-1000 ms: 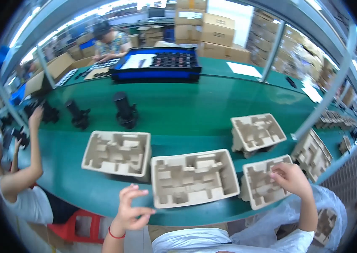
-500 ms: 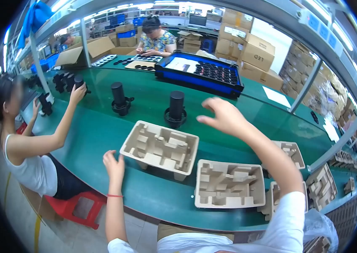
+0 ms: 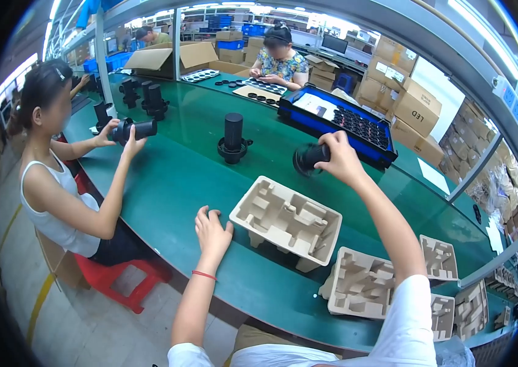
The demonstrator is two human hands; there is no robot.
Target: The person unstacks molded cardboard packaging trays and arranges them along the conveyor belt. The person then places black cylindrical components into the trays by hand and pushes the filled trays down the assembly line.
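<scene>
My right hand [image 3: 340, 158] grips a black cylindrical part with a wide ringed base [image 3: 309, 159], tipped onto its side above the green bench; motion blurs its base. My left hand [image 3: 212, 233], fingers spread, rests by the left end of a beige moulded-pulp tray [image 3: 289, 211]. No part sits in this tray's shaped hollows. A matching black cylinder on a ringed base [image 3: 233, 137] stands upright on the bench, beyond the tray. A second pulp tray [image 3: 357, 284] lies to the right, partly hidden by my right arm.
More pulp trays [image 3: 439, 258] lie at the right. A black-and-blue crate [image 3: 338, 125] of dark rings stands at the back. At left, a co-worker [image 3: 66, 183] holds another black cylinder [image 3: 133, 129]. Another person [image 3: 280, 61] works across the bench. A metal post [image 3: 485, 171] rises at right.
My right hand has closed on the nearer black cylinder, lifted and tipped it. The view has swung left. The co-worker now holds a black cylinder sideways in both hands.
</scene>
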